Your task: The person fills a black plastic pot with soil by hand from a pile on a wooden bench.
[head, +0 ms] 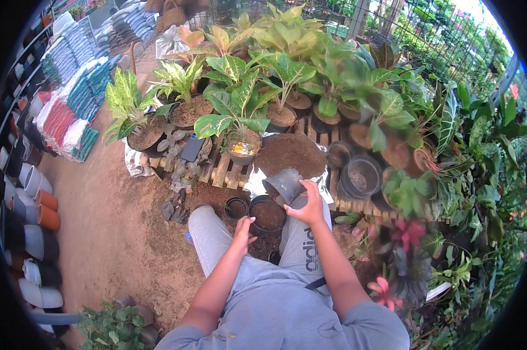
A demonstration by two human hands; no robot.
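A black plastic nursery pot (284,184), tilted with its mouth to the lower left, is above a wider black pot of soil (268,214). My right hand (309,203) is at the tilted pot's right side, fingers curved apart; whether it grips the pot is unclear. My left hand (244,232) is by the near left rim of the soil-filled pot, with thumb and fingers apart and nothing held. A small black pot (236,208) stands just left of it. Behind the tilted pot, a mound of dark soil (292,154) lies on white plastic sheeting (256,183).
A wooden slatted pallet (224,173) holds potted aglaonemas (241,109), a dark phone (192,148) and stacked black pots (362,177). Crumpled black plastic (175,211) lies on the ground. Folded sacks (84,94) and more pots (48,210) line the left; foliage (464,197) crowds the right.
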